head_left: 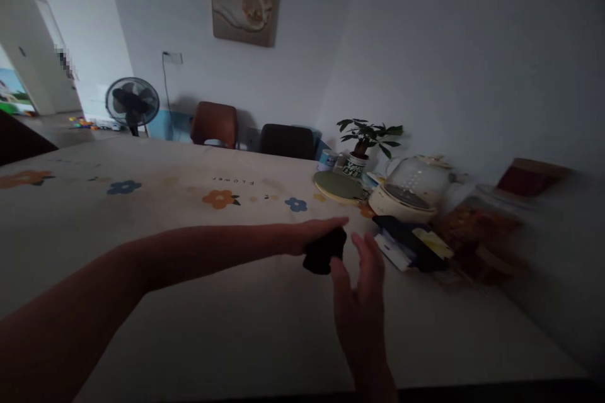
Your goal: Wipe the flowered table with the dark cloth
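A small, soft-edged black object (pixel 325 253) is in front of me above the white tablecloth. It is too dark to make out its kind. My left hand (pixel 321 231) reaches across from the left and grips it from the far side, fingers straight along its top; its thumb is hidden. My right hand (pixel 360 289) is just to the right, with thumb and fingers apart. The right thumb tip is at the object's near right edge, and I cannot tell whether it touches. Nothing shows between the right hand's fingers.
Along the right side stand a dark pouch with cards (pixel 413 245), a glass kettle (pixel 416 186), a clear container (pixel 489 227), a green round mat (pixel 339 186) and a potted plant (pixel 362 141). Two chairs (pixel 215 123) and a fan (pixel 132 102) are beyond the flower-printed tablecloth (pixel 155 214).
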The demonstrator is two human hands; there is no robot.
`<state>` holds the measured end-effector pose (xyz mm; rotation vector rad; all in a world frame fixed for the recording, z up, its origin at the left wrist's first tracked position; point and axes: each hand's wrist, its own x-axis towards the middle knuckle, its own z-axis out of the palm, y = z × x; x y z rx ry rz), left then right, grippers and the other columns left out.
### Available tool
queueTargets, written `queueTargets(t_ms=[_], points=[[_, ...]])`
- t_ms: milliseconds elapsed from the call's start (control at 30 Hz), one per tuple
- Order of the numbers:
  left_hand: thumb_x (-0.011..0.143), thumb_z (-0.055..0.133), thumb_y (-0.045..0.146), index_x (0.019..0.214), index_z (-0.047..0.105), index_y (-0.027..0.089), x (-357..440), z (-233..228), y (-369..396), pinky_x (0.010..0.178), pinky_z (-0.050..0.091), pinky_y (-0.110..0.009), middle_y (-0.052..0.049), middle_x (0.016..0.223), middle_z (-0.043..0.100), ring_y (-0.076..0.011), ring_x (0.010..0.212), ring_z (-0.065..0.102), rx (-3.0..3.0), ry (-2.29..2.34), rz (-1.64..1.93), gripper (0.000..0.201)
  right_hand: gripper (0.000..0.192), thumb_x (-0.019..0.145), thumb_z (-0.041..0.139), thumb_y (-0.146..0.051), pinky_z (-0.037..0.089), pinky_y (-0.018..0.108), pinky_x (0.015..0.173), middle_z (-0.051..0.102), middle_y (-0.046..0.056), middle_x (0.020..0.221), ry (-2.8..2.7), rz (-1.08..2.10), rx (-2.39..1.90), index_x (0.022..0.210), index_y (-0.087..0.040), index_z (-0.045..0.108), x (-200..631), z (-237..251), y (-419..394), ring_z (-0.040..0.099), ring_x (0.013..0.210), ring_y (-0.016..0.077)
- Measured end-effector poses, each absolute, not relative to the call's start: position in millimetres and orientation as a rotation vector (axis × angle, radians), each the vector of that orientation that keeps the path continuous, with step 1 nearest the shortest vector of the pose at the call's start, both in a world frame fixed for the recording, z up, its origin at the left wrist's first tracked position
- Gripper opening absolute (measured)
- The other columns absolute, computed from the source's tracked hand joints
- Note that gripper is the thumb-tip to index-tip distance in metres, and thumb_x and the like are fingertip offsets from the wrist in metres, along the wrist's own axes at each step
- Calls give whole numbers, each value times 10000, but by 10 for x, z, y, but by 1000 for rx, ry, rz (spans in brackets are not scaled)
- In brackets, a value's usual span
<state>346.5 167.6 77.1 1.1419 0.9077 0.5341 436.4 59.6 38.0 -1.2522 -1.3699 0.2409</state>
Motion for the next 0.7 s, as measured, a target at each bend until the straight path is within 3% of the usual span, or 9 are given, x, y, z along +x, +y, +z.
queueTargets(t_ms=[133,233,333,433,467,567,700], points=[[951,235,645,708,587,118,3260,1027,1510,726,463,-262,-102,753,606,-163,723,583,787,629,562,679,726,812,497,-635,283,530,1114,388,209,1438,-1458,414,-1233,1327,-124,469,4324,453,1128,338,1356,336],[937,226,670,781,621,101,3077,1145,1408,784,464,-310,-123,723,596,-191,740,577,779,591,622,710,677,786,555,-605,335,483,1082,471,184,1360,-1432,435,-1224,1275,-141,494,4241,507,1280,431,1274,311],[943,283,626,820,627,122,2910,1151,1318,809,469,-359,-111,721,587,-199,736,573,843,577,606,622,455,737,654,-515,446,421,943,620,87,1048,-1335,573,-1189,1033,-174,601,4219,583,1301,576,996,260],[919,466,477,950,639,160,2848,1009,1218,795,482,-346,-112,914,636,-207,866,599,1014,611,549,362,308,602,721,-371,486,355,831,595,13,787,-1125,710,-1158,802,-175,593,4250,597,1336,587,824,218],[890,531,381,1048,627,185,2862,932,1182,783,486,-322,-107,1034,638,-208,947,600,1132,648,555,269,299,578,709,-345,498,343,795,584,2,753,-1057,737,-1153,786,-179,571,4263,579,1355,593,800,215],[838,553,188,1254,514,213,2983,685,1088,715,477,-238,-85,1178,611,-187,1013,598,1648,847,590,418,336,604,633,-351,526,328,644,589,-4,732,-906,859,-1147,869,-203,488,4293,478,1408,632,719,223],[824,578,148,1123,559,136,3123,568,1096,779,457,-263,-79,1025,623,-176,913,577,2186,1046,589,300,326,648,586,-337,523,273,567,606,-11,741,-773,1018,-1124,913,-218,439,4326,368,1425,648,689,199]])
